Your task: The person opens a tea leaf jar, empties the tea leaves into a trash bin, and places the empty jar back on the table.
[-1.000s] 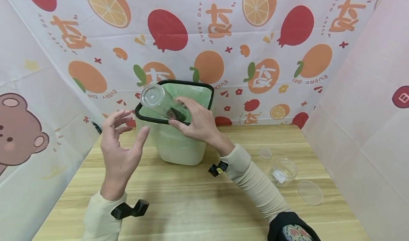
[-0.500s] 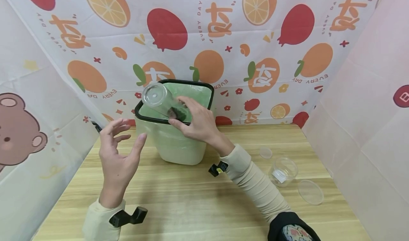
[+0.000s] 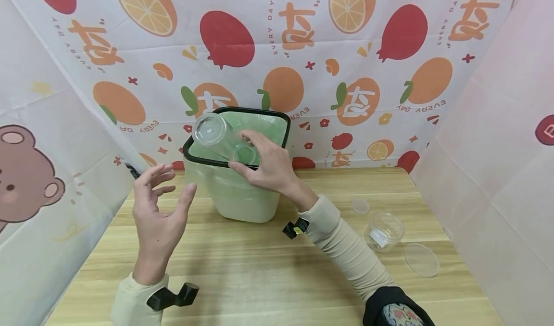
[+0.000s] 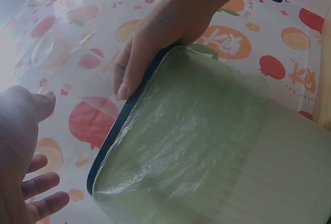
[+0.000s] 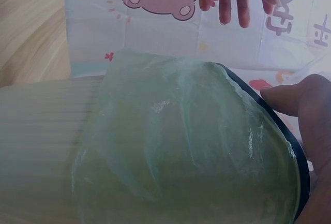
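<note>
My right hand (image 3: 272, 165) grips a clear plastic jar (image 3: 214, 133) near its mouth, thumb on the near side. The jar is tilted, base up to the left and mouth down over the bin; I see nothing dark inside it. Below stands a pale green trash bin (image 3: 248, 203) with a black rim and a thin green liner folded over it. To the bin's left, my left hand (image 3: 157, 220) is raised, fingers spread and loosely bent, touching nothing. In the left wrist view the jar (image 4: 49, 48) looks faint in glare. The bin's bottom is hidden.
On the right of the wooden table (image 3: 242, 278) sit an open clear jar (image 3: 384, 232) with a white label, a small clear disc (image 3: 360, 206) and a larger clear lid (image 3: 421, 260). A fruit-printed cloth (image 3: 285, 37) hangs close behind the bin.
The dark clump inside the jar near its mouth is gone from it now. My left hand has drifted slightly down and left. The right hand has hardly moved.
</note>
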Demonstrator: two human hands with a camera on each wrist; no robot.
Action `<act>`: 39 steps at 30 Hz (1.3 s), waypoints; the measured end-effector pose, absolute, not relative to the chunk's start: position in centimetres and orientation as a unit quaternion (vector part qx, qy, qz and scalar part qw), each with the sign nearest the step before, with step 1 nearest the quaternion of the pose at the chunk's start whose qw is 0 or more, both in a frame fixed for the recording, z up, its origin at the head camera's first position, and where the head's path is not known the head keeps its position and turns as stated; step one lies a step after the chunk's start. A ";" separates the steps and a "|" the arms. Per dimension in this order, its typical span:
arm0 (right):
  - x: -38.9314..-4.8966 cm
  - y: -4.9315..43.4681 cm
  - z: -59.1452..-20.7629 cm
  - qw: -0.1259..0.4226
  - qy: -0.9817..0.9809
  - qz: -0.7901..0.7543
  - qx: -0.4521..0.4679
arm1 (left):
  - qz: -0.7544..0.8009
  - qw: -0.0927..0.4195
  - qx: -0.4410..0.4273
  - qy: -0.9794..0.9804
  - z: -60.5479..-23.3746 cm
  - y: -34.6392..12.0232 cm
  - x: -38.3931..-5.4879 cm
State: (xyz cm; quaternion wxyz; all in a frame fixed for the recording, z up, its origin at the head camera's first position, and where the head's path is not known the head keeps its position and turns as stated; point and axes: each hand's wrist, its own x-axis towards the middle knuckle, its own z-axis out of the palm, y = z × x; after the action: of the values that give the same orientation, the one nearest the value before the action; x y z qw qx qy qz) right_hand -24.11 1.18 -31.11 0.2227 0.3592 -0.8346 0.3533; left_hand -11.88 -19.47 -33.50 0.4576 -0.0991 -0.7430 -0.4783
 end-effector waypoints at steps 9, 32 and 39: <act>-24.4 1.1 -31.3 0.228 -0.815 0.391 0.362 | -0.479 0.458 -0.097 -0.743 -33.7 -19.6 -11.7; -24.3 1.4 -31.1 0.178 -0.812 0.434 0.347 | -0.469 0.455 -0.100 -0.750 -35.0 -20.7 -12.1; -24.4 1.5 -31.0 0.175 -0.804 0.449 0.347 | -0.475 0.457 -0.097 -0.746 -35.0 -20.8 -12.1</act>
State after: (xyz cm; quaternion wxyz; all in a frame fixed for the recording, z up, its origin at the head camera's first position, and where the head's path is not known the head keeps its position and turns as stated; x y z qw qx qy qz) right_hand -24.36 1.52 -30.97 0.1750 0.3468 -0.8045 0.4493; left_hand -12.08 -20.82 -34.97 0.4567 -0.0969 -0.7460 -0.4750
